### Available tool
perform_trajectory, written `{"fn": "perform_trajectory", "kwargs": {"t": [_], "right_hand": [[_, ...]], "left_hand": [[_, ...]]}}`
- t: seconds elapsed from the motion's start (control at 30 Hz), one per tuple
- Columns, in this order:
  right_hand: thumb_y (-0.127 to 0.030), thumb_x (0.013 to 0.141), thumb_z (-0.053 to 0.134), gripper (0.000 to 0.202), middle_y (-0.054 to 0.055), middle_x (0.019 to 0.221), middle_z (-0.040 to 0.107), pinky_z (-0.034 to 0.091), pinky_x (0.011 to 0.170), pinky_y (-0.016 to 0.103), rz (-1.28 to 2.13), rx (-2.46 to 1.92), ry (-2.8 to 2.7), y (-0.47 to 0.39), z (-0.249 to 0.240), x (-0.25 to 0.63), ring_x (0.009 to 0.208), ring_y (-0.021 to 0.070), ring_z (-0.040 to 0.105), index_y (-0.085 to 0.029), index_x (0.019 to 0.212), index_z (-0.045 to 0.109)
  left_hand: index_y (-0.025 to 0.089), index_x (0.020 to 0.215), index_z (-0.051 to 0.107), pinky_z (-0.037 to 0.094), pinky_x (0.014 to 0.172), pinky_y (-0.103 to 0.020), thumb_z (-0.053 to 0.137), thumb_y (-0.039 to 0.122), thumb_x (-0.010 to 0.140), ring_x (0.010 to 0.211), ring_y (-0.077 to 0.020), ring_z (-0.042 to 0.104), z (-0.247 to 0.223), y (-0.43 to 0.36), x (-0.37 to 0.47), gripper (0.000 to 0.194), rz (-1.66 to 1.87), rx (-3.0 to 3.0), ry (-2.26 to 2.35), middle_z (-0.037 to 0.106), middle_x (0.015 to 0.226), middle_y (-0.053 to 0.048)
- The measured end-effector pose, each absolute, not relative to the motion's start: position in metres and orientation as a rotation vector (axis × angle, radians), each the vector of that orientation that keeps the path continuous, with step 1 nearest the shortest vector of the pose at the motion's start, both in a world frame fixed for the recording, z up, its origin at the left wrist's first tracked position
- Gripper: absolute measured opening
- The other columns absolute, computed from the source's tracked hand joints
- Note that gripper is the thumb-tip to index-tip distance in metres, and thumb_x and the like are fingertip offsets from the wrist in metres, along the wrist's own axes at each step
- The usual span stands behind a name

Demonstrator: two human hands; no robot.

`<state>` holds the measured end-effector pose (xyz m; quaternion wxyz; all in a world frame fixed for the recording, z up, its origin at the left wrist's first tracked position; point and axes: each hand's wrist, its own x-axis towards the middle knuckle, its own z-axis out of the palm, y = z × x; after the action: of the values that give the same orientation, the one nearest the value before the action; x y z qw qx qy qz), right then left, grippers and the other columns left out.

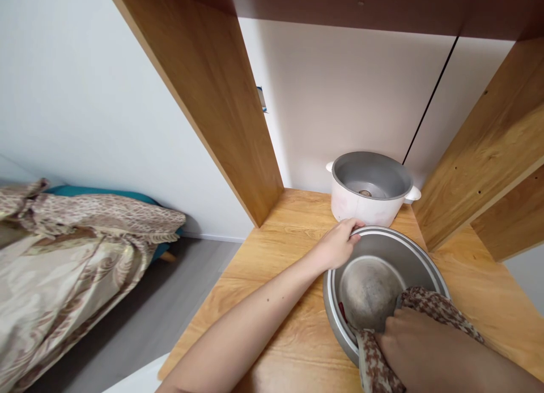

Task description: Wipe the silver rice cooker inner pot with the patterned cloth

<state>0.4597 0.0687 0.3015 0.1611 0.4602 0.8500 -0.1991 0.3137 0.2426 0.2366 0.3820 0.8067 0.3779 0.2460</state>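
Note:
A round metal pot (372,291) with a pale rim stands on the wooden surface (280,257). At its upper left rim, my left hand (339,244) grips the edge, thumb inside the pot. My right hand (402,336) is closed on a brown and white patterned cloth (437,305), at the pot's lower right, reaching inside. The cloth drapes over the rim on both sides of that hand. A small dark red thing (342,312) shows on the inner left wall. Behind the pot is a white rice cooker body (368,203), open, with a grey interior.
Wooden uprights (221,104) flank the surface, with a dark shelf (361,10) overhead and a pale back panel (340,87). To the left, a bed (76,257) with patterned bedding stands on a grey floor (170,302). A white curved edge (140,379) shows at the bottom.

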Motion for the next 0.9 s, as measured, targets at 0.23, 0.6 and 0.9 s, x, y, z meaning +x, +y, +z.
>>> {"fn": "perform_trajectory", "kwargs": {"t": [0.23, 0.6, 0.9], "right_hand": [[-0.029, 0.096, 0.063, 0.024, 0.011, 0.083, 0.080, 0.031, 0.062, 0.040, -0.371, 1.214, 2.425, 0.066, 0.290, 0.460, 0.075, 0.0299, 0.073, -0.018, 0.085, 0.081], [-0.029, 0.096, 0.065, 0.020, 0.012, 0.084, 0.082, 0.024, 0.054, 0.042, -0.341, 1.195, 2.292, 0.068, 0.283, 0.454, 0.070, 0.0301, 0.075, -0.020, 0.092, 0.082], [-0.032, 0.099, 0.063, 0.024, 0.011, 0.087, 0.082, 0.029, 0.058, 0.042, -0.394, 1.214, 2.266, 0.069, 0.295, 0.457, 0.074, 0.0323, 0.076, -0.020, 0.094, 0.082]], "left_hand": [[0.021, 0.124, 0.068, 0.051, 0.112, -0.045, 0.056, 0.023, 0.099, 0.125, -0.0287, 0.067, 0.236, 0.244, 0.313, 0.028, 0.637, 2.059, 0.942, 0.073, 0.133, -0.013], [0.020, 0.125, 0.069, 0.052, 0.111, -0.046, 0.056, 0.023, 0.098, 0.123, -0.0297, 0.068, 0.237, 0.243, 0.313, 0.030, 0.641, 2.066, 0.940, 0.074, 0.131, -0.013], [0.023, 0.127, 0.068, 0.050, 0.113, -0.049, 0.054, 0.025, 0.098, 0.126, -0.0315, 0.067, 0.242, 0.237, 0.310, 0.032, 0.606, 2.101, 1.003, 0.073, 0.134, -0.013]]}}
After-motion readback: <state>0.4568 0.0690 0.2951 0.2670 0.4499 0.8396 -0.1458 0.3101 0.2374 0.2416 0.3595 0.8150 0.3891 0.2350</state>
